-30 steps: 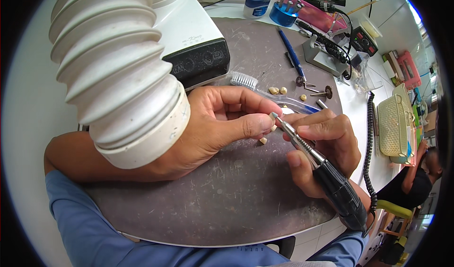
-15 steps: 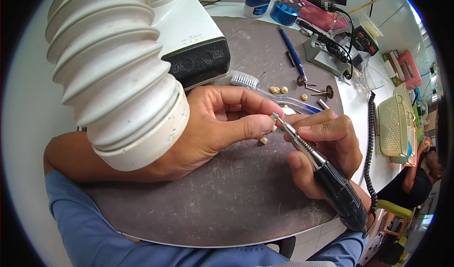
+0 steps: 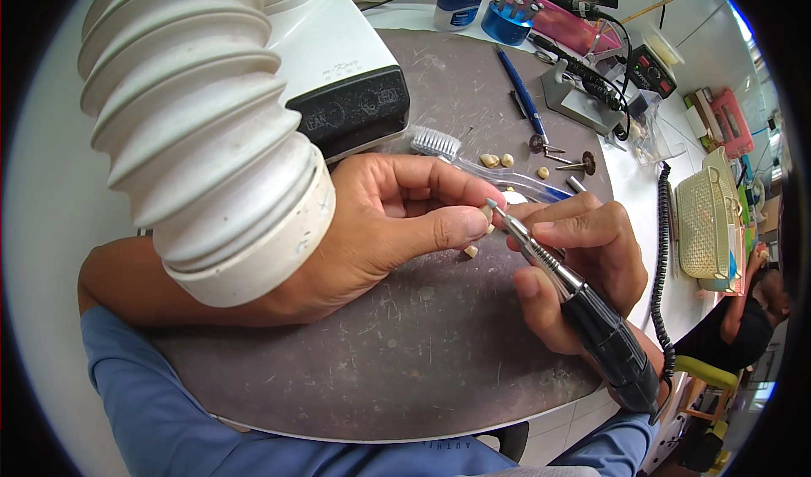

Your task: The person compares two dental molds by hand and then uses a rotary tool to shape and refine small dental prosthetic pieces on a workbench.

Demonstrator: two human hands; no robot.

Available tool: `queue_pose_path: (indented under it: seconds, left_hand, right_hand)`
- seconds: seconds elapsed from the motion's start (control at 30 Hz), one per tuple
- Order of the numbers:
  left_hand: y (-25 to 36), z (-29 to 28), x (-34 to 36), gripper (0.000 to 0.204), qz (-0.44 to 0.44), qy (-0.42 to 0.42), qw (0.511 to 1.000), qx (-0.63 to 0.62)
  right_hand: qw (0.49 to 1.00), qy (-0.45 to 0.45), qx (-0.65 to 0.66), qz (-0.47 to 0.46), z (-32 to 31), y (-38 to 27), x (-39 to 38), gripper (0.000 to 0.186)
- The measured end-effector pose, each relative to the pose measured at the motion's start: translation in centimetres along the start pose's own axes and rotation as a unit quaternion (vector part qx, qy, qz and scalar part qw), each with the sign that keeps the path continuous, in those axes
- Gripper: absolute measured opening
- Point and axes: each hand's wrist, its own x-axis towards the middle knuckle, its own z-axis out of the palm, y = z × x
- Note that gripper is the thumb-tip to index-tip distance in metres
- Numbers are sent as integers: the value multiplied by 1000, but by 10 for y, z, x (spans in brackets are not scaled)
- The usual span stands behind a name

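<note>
Between thumb and index finger, my left hand (image 3: 397, 223) pinches a small tooth-coloured dental crown (image 3: 486, 212), mostly hidden by the fingertips. My right hand (image 3: 596, 253) grips a black and silver rotary handpiece (image 3: 604, 329) like a pen. Its pale blue-green grinding tip (image 3: 492, 203) is at the crown; whether they touch I cannot tell. The fingertips of both hands meet close to the crown. A loose crown (image 3: 470, 251) lies on the brown mat (image 3: 405, 342) just below my left thumb. Several more crowns (image 3: 489, 161) lie beyond my fingers.
A ribbed white hose (image 3: 194, 130) hangs over my left forearm, beside a white box with a black front (image 3: 355, 109). Behind my hands lie a toothbrush (image 3: 436, 143), a blue pen-like tool (image 3: 522, 88) and dark polishing wheels (image 3: 589, 163). A coiled cord (image 3: 658, 266) runs along the right.
The grinding tip has shifted very slightly at the crown. Both hands keep the same grips and nearly the same places.
</note>
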Motion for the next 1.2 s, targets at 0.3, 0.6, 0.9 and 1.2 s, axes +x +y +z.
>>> queue_pose_path:
  seconds: [0.3, 0.6, 0.9, 1.2]
  left_hand:
    - [0, 1, -1, 27, 6, 3, 1000, 6]
    - [-1, -2, -1, 28, 1, 3, 1000, 6]
    - [0, 0, -1, 27, -2, 9, 1000, 2]
    - [0, 0, -2, 26, 2, 8, 1000, 6]
  right_hand:
    - [997, -81, -13, 12, -6, -5, 1, 30]
    - [996, -85, -6, 36, -7, -5, 0, 30]
    - [995, -87, 11, 37, -7, -6, 1, 29]
    - [996, -89, 9, 17, -5, -5, 2, 30]
